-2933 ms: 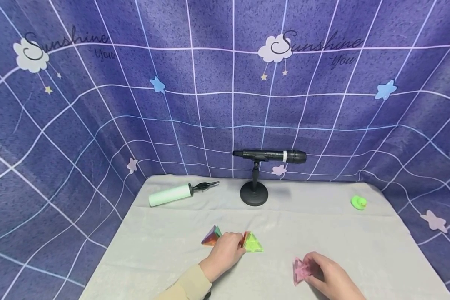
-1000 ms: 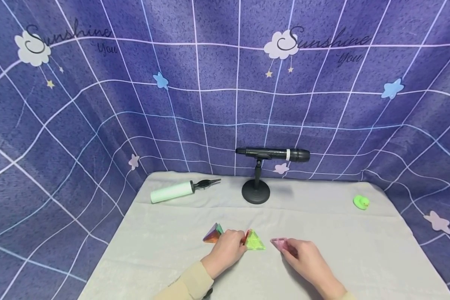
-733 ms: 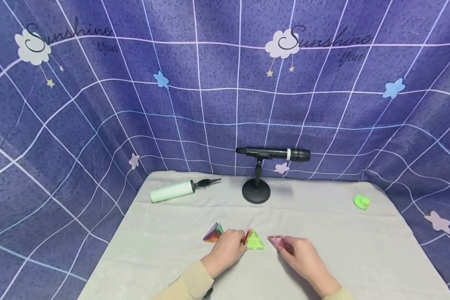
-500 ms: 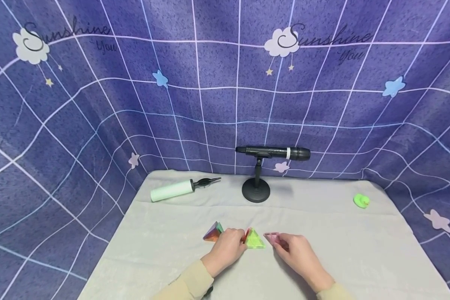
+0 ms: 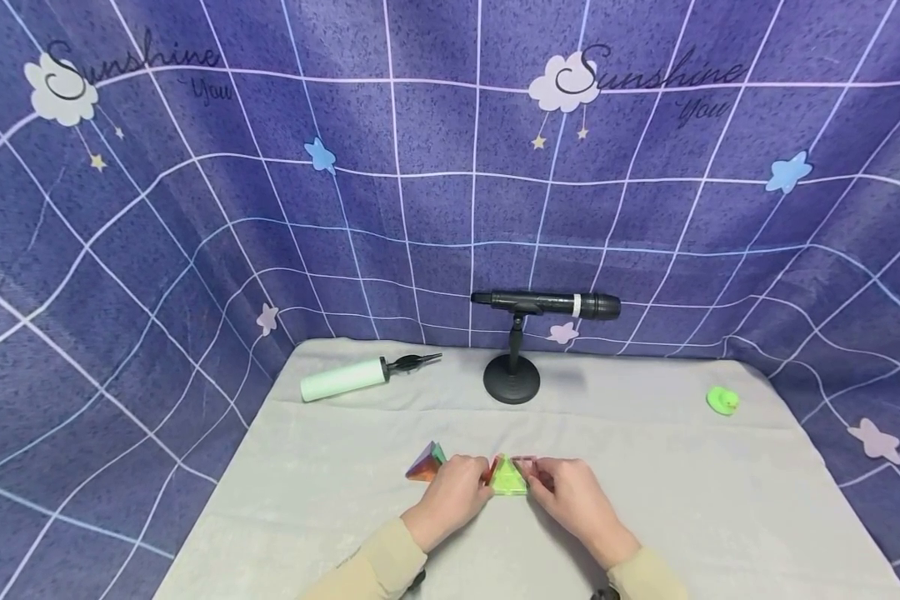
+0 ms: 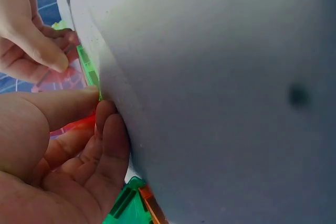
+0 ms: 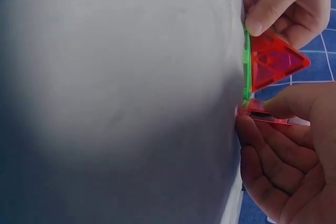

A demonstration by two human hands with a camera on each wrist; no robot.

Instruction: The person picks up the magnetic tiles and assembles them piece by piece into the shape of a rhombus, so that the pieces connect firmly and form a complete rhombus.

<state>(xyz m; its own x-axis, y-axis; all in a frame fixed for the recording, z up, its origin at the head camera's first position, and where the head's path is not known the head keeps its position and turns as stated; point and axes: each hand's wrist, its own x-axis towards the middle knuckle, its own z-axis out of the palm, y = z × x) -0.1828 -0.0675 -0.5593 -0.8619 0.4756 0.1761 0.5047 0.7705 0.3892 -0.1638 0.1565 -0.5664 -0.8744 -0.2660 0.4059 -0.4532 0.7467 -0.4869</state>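
In the head view a yellow-green triangular magnetic tile [image 5: 507, 479] lies flat on the table between both hands. My left hand [image 5: 453, 490] pinches a red triangular tile [image 7: 275, 59] that stands along the yellow-green tile's left edge. A pink translucent tile [image 5: 525, 462] is pinched between the thumb and fingers of my right hand [image 5: 576, 500], at the yellow-green tile's right edge. The right wrist view shows the pink tile's near edge by the green one; fingers hide much of it. Left of my left hand stands a tile pyramid [image 5: 423, 464] in purple, orange and green, partly covered.
A black microphone [image 5: 543, 304] on a round-based stand is at the back. Left of it lies a pale green hand pump [image 5: 345, 380] with a black nozzle. A green toy duck [image 5: 722, 400] sits at the back right. A purple-blue curtain [image 5: 390, 208] surrounds the table [image 5: 645, 442].
My right hand has carried the pink tile left and away from me, from the front right up to the yellow-green tile. The left hand has stayed in place at the red tile.
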